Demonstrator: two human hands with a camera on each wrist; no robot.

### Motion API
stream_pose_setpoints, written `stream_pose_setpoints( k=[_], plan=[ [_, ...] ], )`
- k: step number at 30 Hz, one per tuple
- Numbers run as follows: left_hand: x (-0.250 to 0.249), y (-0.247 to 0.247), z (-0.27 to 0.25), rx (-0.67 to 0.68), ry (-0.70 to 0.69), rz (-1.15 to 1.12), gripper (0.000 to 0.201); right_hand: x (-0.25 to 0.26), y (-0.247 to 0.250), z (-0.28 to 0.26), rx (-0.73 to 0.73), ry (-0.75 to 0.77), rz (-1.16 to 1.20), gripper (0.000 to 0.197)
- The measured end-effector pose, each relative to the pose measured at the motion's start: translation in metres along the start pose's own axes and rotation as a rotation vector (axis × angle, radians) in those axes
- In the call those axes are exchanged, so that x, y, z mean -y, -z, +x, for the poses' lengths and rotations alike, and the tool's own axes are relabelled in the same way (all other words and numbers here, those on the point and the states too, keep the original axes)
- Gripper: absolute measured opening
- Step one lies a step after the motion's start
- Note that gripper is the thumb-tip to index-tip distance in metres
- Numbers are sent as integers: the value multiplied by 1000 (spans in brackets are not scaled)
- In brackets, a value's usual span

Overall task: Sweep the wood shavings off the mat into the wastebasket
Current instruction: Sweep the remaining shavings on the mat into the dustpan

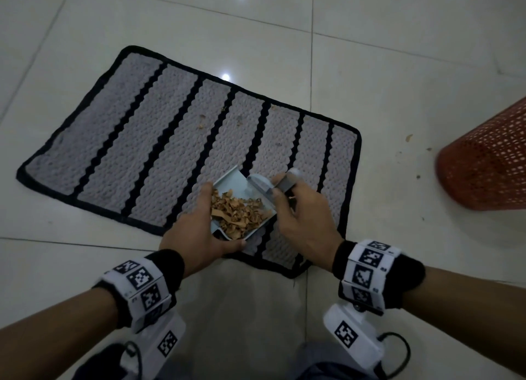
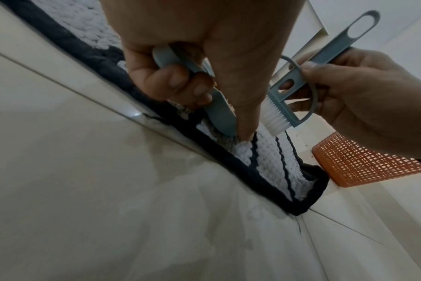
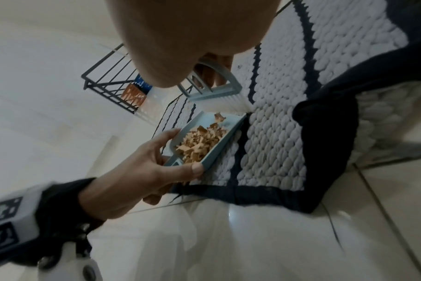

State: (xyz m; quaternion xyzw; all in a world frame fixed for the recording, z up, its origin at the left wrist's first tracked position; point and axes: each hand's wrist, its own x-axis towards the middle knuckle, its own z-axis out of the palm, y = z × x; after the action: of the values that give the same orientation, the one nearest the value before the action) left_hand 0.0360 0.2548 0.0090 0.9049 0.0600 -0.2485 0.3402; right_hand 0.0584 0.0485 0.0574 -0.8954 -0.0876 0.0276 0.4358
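A grey mat (image 1: 159, 140) with black stripes lies on the tiled floor. My left hand (image 1: 199, 226) grips a small pale-blue dustpan (image 1: 236, 182) by its handle near the mat's front right; the pan (image 3: 209, 121) holds a heap of brown wood shavings (image 1: 236, 213) (image 3: 199, 142). My right hand (image 1: 301, 211) holds a small blue brush (image 2: 301, 76) (image 3: 214, 91), its white bristles (image 2: 274, 117) at the pan's mouth. A few loose shavings (image 1: 203, 120) remain on the mat's middle. The orange mesh wastebasket (image 1: 489, 163) (image 2: 363, 163) stands to the right.
Scattered crumbs (image 1: 409, 137) lie on the floor between mat and wastebasket. A black wire rack (image 3: 113, 81) with a box in it shows beyond the mat in the right wrist view. My knees (image 1: 313, 362) are at the bottom edge.
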Motion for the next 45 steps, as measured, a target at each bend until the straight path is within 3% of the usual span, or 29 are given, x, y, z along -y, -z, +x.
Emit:
stream_pose_setpoints(
  k=[8, 13, 20, 29, 32, 37, 42, 45],
  plan=[
    [3, -1, 1, 6, -32, -46, 132, -19, 13, 31, -183, -252, 87, 15],
    [7, -5, 1, -7, -39, -63, 134, -22, 8, 38, -195, -226, 28, 18],
    [8, -8, 3, -10, -19, -30, 136, 3, -16, 20, -62, -125, 96, 13],
    [-1, -2, -1, 10, -20, -36, 134, 3, 13, 45, -208, -324, 285, 5],
    [-3, 0, -3, 12, -28, -41, 133, 3, 13, 49, -154, -320, 262, 5],
    [-1, 0, -2, 19, -21, -31, 133, 2, 9, 45, 55, -226, 221, 13],
    [-1, 0, -2, 23, -15, -31, 133, -5, 17, 47, 244, -96, -80, 14],
    [-1, 2, -2, 26, -14, -25, 132, -6, 31, 53, 219, -144, 8, 11]
  ],
)
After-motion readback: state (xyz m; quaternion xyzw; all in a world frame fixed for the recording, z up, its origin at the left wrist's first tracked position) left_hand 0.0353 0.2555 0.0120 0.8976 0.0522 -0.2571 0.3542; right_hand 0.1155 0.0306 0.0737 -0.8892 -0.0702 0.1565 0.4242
